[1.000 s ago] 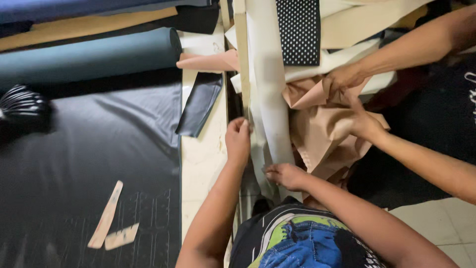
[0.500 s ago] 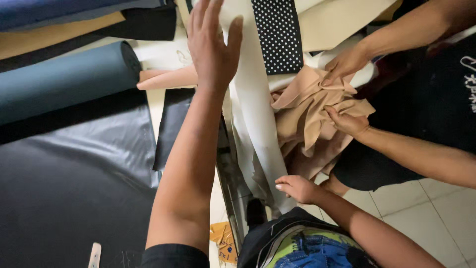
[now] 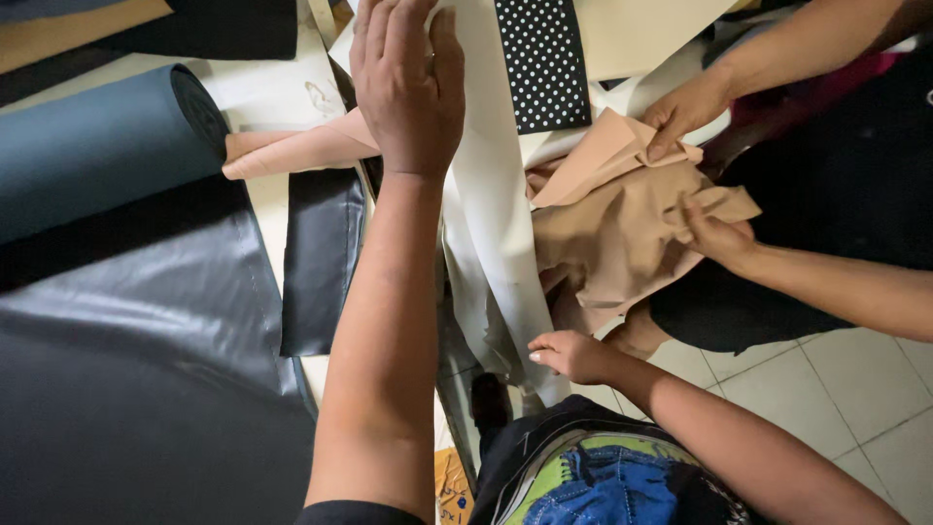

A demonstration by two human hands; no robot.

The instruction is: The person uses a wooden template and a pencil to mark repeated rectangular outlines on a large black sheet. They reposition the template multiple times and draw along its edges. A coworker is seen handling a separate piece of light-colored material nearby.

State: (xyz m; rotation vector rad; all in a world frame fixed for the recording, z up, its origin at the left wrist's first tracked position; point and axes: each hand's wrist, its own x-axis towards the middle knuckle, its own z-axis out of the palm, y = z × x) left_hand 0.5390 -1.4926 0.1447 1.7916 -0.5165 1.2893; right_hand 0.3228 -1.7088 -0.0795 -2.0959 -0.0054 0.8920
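Note:
My left hand (image 3: 408, 83) lies flat, palm down, fingers stretched out, on the far part of a long white strip of material (image 3: 496, 224) that runs down over the table edge. My right hand (image 3: 571, 355) is curled around the strip's lower end near my body. Just right of the strip, another person's two hands (image 3: 685, 112) (image 3: 719, 233) hold a crumpled tan piece of material (image 3: 612, 233). A black piece with white dots (image 3: 544, 63) lies beside my left hand.
A blue-grey roll (image 3: 97, 146) and a large black glossy sheet (image 3: 126, 369) cover the left of the table. A narrow black piece (image 3: 316, 262) and a folded pink-tan piece (image 3: 292, 151) lie under my left forearm. Tiled floor (image 3: 836, 389) shows at lower right.
My left hand has reached forward from the strip's near end to its far part and flattened on it. My right hand stays low on the strip. The other person keeps handling the tan piece.

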